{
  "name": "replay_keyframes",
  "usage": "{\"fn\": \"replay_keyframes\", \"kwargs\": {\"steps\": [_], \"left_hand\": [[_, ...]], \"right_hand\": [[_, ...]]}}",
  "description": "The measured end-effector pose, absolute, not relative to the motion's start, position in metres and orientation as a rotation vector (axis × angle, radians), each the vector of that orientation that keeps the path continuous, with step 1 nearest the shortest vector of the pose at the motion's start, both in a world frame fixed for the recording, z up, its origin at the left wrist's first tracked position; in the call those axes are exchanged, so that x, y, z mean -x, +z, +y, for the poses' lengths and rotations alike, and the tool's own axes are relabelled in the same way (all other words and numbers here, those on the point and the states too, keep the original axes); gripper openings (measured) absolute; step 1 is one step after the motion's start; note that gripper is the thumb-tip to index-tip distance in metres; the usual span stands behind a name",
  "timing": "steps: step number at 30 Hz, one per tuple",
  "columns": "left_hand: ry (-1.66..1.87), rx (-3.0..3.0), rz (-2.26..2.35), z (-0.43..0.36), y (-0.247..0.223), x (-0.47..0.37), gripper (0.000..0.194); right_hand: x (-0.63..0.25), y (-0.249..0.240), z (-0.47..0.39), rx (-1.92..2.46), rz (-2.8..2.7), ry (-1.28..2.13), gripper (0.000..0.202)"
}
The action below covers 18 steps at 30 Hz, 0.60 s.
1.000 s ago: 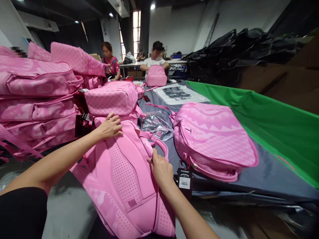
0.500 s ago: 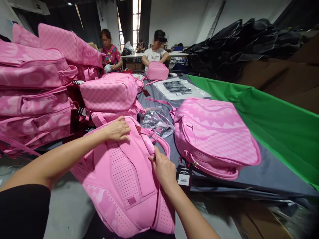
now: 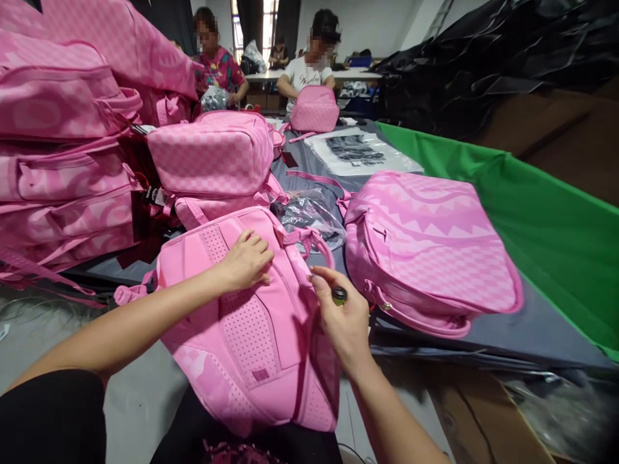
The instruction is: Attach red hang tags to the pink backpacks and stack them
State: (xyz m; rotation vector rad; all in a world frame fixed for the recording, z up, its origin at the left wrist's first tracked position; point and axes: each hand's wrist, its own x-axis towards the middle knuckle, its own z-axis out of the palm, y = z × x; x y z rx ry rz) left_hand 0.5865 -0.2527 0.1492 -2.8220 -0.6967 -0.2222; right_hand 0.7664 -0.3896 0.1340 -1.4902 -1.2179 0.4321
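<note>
Backpack [image 3: 290,322] upright at the lap, right hand [image 3: 353,322] freshly turned to show a dark tool end.

From the left: stacked pink backpacks [image 3: 62,167] stand high, and a checkered pink bag [image 3: 207,154] lies beside them, just beyond the backpack being handled. The left hand [image 3: 246,261] rests palm down on that backpack's smooth padded back panel, fingers loosely bent and slightly apart; it has just slid lower on the panel, which suggests a steadying touch rather than a grip. The backpack leans back, its perforated strips facing the wearer. At its right edge, by the top handle [image 3: 322,248], the right hand curls around a small object with a round black end [image 3: 339,295] and a hint of green. Its thumb and forefinger are at the edge; whether they pinch the fabric cannot be told. The turn appears to bring the object away from the seam. Farther right, another pink backpack [image 3: 435,245] lies on the gray-covered table [image 3: 536,328], alongside a green sheet [image 3: 536,212].
</note>
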Motion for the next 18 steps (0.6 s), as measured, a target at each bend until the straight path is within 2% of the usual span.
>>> {"fn": "replay_keyframes", "kwargs": {"steps": [3, 6, 9, 14, 16, 18], "left_hand": [[-0.289, 2.873, -0.712, -0.259, 0.142, -0.592, 0.053], [-0.432, 2.852, -0.767, -0.267, 0.132, -0.592, 0.041], [-0.609, 2.789, -0.732, -0.277, 0.117, -0.587, 0.023], [-0.778, 2.711, -0.691, -0.283, 0.101, -0.584, 0.027], [-0.744, 2.710, -0.737, -0.282, 0.100, -0.588, 0.022], [-0.700, 2.712, -0.787, -0.281, 0.100, -0.591, 0.015]], "right_hand": [[-0.745, 0.132, -0.379, 1.169, -1.095, 0.374, 0.033], [-0.732, 0.117, -0.358, 0.964, -1.167, 0.212, 0.031], [-0.737, 0.101, -0.348, 1.056, -1.354, 0.151, 0.020], [-0.766, 0.089, -0.368, 1.271, -1.823, -0.026, 0.020], [-0.774, 0.093, -0.378, 1.383, -1.925, 0.062, 0.022], [-0.777, 0.099, -0.382, 1.497, -1.755, 0.296, 0.025]]}}
